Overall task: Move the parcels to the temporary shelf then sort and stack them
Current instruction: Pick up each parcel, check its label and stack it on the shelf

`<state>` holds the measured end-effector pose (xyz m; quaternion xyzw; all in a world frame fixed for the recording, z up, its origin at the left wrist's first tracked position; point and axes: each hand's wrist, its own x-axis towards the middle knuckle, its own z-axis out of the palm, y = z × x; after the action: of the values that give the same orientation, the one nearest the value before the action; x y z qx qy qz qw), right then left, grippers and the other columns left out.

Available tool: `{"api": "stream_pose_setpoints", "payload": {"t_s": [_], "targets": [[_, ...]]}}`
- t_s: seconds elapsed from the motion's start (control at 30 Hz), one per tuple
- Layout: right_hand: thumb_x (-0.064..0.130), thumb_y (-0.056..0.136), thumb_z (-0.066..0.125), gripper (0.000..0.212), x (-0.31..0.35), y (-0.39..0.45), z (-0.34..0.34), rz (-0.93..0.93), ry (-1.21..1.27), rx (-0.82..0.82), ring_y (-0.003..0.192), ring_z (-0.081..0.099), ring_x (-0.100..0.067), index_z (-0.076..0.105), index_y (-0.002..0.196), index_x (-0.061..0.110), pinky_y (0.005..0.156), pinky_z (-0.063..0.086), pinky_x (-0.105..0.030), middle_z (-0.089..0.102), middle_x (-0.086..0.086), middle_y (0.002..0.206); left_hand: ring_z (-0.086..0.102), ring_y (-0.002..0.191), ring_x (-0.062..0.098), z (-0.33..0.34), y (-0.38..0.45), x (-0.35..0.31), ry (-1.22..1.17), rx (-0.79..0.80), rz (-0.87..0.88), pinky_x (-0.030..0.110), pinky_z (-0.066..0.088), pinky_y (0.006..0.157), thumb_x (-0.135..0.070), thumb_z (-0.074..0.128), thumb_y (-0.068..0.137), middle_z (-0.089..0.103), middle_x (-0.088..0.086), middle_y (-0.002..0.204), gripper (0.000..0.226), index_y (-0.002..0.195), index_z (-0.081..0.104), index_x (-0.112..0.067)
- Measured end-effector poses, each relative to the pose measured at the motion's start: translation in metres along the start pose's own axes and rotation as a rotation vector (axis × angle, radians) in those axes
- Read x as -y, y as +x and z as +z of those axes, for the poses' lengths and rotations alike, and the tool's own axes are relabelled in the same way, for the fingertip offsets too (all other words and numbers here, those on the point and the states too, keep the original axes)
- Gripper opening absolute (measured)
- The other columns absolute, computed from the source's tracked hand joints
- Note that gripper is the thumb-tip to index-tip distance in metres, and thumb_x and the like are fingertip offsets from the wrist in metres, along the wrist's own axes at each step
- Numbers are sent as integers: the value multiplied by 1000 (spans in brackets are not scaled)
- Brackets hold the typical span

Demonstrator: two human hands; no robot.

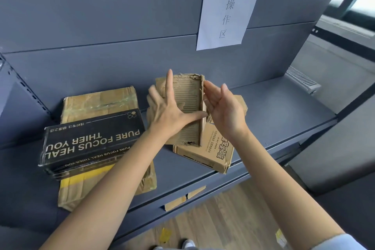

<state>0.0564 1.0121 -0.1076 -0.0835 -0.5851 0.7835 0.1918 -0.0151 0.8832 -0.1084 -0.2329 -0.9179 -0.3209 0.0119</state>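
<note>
A worn, torn cardboard parcel (189, 99) lies on top of a printed brown box (211, 154) near the middle of the grey shelf (284, 111). My left hand (168, 111) lies flat on the torn parcel's top with its fingers spread and straight. My right hand (223, 107) is held against the parcel's right side, palm turned inward, fingers relaxed. At the left, a black box with white lettering (91, 140) sits on a large flat taped cardboard parcel (101, 103).
A white paper sign with printed characters (225, 6) hangs on the shelf's back panel. Cardboard scraps (184, 198) poke out below the shelf edge. Wooden floor (223, 219) and the tips of my shoes show underneath. A radiator grille (302, 79) stands at the right.
</note>
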Motion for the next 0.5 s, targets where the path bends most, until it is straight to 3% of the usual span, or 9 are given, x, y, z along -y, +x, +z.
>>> {"api": "stream_pose_setpoints", "payload": {"t_s": [0.1,0.23,0.4,0.43,0.5], "targets": [[35,99,29,54,-5,0,6,47,55,-11,135,42,-17,43,136,-1,113,33,-30,48,-9,141,10,137,38,-3,0,4,-45,48,-104,49,27,106,-80,64,52,-3,18,148,128,142,-19,-44],[22,102,35,36,-15,5,2,78,106,-70,121,55,-22,58,119,1,102,45,-34,61,-11,123,9,138,40,-7,-1,11,-123,43,-167,51,28,106,-69,71,59,-5,16,149,122,142,-14,-45],[10,92,53,18,-56,-2,-44,266,-425,-512,99,61,-23,66,104,10,78,50,-33,65,-2,100,16,135,40,-8,-2,19,-194,28,-182,51,29,104,-61,74,62,4,14,145,119,143,-11,-45],[12,91,54,21,-68,-7,-58,333,-540,-573,97,59,-22,65,109,11,75,48,-33,64,-3,103,17,134,39,-9,-2,20,-202,25,-187,51,29,104,-60,74,62,5,14,145,118,143,-11,-45],[20,88,57,36,-92,-16,-84,501,-716,-653,103,56,-25,57,123,13,81,47,-34,59,-8,118,17,134,38,-10,-3,24,-215,17,-196,50,29,103,-59,74,63,7,13,144,118,143,-11,-45]]}}
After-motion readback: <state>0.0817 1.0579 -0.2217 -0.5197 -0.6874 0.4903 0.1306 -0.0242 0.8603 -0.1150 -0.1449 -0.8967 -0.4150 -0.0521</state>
